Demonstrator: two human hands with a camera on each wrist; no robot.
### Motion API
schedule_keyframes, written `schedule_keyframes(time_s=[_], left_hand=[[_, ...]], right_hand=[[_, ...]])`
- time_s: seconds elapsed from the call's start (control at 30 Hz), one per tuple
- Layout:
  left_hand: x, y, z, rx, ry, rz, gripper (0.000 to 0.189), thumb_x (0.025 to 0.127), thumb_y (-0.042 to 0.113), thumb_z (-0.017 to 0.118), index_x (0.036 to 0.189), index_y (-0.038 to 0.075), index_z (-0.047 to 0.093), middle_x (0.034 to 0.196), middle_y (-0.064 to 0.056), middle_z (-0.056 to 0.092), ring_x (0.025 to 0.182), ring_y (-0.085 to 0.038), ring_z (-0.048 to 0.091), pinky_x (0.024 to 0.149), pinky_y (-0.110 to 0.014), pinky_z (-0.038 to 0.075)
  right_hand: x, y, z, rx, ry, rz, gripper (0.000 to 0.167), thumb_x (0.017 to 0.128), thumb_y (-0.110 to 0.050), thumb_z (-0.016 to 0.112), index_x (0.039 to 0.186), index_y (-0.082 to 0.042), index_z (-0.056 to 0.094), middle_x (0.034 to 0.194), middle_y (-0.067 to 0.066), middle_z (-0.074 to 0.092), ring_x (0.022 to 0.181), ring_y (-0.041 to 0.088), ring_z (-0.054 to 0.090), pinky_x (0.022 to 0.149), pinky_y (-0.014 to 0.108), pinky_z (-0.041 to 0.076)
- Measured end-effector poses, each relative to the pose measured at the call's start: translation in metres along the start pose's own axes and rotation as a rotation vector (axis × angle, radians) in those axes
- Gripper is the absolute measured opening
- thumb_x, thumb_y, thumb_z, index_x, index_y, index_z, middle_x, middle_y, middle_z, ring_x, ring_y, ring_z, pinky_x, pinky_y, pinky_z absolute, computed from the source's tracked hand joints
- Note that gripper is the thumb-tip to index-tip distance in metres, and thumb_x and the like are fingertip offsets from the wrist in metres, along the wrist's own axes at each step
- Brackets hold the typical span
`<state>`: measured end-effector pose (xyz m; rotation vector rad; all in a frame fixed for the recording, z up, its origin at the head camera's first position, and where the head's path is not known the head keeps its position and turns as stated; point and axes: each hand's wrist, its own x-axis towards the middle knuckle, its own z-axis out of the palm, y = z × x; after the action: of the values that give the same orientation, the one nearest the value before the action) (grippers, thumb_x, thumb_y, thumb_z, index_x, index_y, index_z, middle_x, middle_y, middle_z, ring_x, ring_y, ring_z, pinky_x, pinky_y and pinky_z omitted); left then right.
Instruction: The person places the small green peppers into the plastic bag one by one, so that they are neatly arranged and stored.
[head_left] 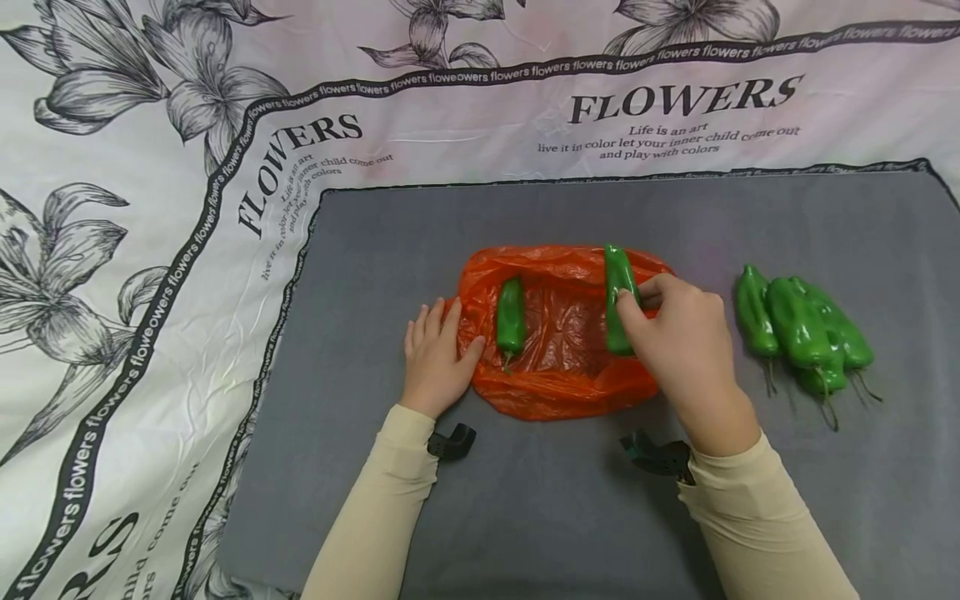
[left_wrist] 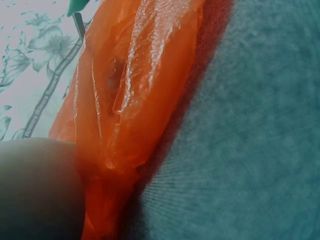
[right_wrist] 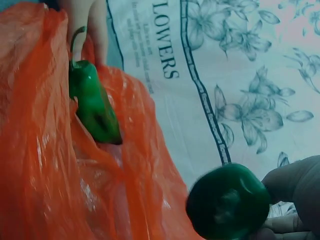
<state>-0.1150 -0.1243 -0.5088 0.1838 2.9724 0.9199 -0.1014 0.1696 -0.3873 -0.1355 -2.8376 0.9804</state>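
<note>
An orange-red plastic bag (head_left: 558, 402) lies with its mouth spread wide, a green pepper (head_left: 511, 315) inside near its left side. My left hand (head_left: 438, 362) rests at the bag's left edge, fingers extended and thumb on the rim. In the left wrist view the bag's crinkled side (left_wrist: 150, 100) rises beside the thumb (left_wrist: 40, 190). Over the right part of the bag, my right hand (head_left: 690, 358) pinches a second green pepper (head_left: 619, 287) between thumb and fingers. The right wrist view shows this pepper (right_wrist: 230, 202) end-on, with the other pepper (right_wrist: 95, 107) lying in the bag.
To the right of the bag, several green peppers (head_left: 802, 321) lie bunched with their stems towards me. A grey mat (head_left: 540, 500) lies under everything, bordered by a white tablecloth (head_left: 465, 125) printed with flowers and lettering.
</note>
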Motion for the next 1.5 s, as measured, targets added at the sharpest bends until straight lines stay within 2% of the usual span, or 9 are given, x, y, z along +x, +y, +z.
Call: schedule_keyframes(time_s=[0.3,0.67,0.87,1.1,1.33,1.5], left_hand=[[0.001,0.001,0.000,0.002,-0.007,-0.004,0.072,0.106,0.043,0.059,0.165,0.011,0.034,0.171,-0.019,0.026,0.161,-0.041,0.011,0.127,-0.061,0.001],[0.001,0.000,0.000,0.006,0.003,-0.008,0.072,0.105,0.042,0.060,0.165,0.010,0.036,0.171,-0.020,0.026,0.160,-0.042,0.012,0.127,-0.061,0.001],[0.000,0.000,0.000,0.011,-0.012,-0.016,0.073,0.105,0.043,0.060,0.166,0.011,0.034,0.171,-0.019,0.025,0.161,-0.041,0.011,0.127,-0.060,0.001],[0.000,0.000,0.000,0.012,-0.015,-0.016,0.073,0.105,0.043,0.061,0.165,0.010,0.035,0.171,-0.020,0.025,0.160,-0.042,0.011,0.127,-0.061,0.000],[0.000,0.000,0.000,0.016,-0.013,-0.015,0.073,0.105,0.043,0.061,0.165,0.010,0.035,0.171,-0.020,0.025,0.161,-0.041,0.010,0.127,-0.060,0.000],[0.000,0.001,-0.001,0.011,-0.009,-0.010,0.073,0.105,0.043,0.061,0.165,0.010,0.035,0.171,-0.020,0.026,0.160,-0.042,0.011,0.127,-0.060,0.001]], right_hand=[[0.000,-0.005,0.015,0.027,-0.041,-0.061,0.028,0.101,-0.026,0.064,0.097,0.000,0.075,0.082,0.013,0.077,0.070,0.027,0.068,0.060,0.039,0.051],[0.004,-0.014,0.041,0.062,-0.147,-0.092,0.028,0.101,-0.023,0.066,0.096,0.002,0.077,0.081,0.013,0.076,0.065,0.024,0.065,0.057,0.034,0.054],[0.004,-0.020,0.052,0.067,-0.197,-0.083,0.030,0.101,-0.024,0.065,0.097,0.002,0.079,0.083,0.013,0.076,0.065,0.023,0.065,0.056,0.032,0.053],[0.006,-0.016,0.066,0.076,-0.210,-0.076,0.030,0.101,-0.025,0.065,0.095,0.002,0.079,0.078,0.011,0.075,0.060,0.022,0.061,0.055,0.032,0.050],[0.011,-0.012,0.075,-0.034,-0.221,-0.014,0.031,0.100,-0.036,0.065,0.095,-0.009,0.081,0.078,0.005,0.074,0.063,0.023,0.061,0.050,0.035,0.046],[0.017,-0.010,0.082,-0.036,-0.240,0.000,0.032,0.100,-0.035,0.064,0.098,-0.009,0.082,0.083,0.006,0.076,0.069,0.025,0.064,0.054,0.037,0.048]])
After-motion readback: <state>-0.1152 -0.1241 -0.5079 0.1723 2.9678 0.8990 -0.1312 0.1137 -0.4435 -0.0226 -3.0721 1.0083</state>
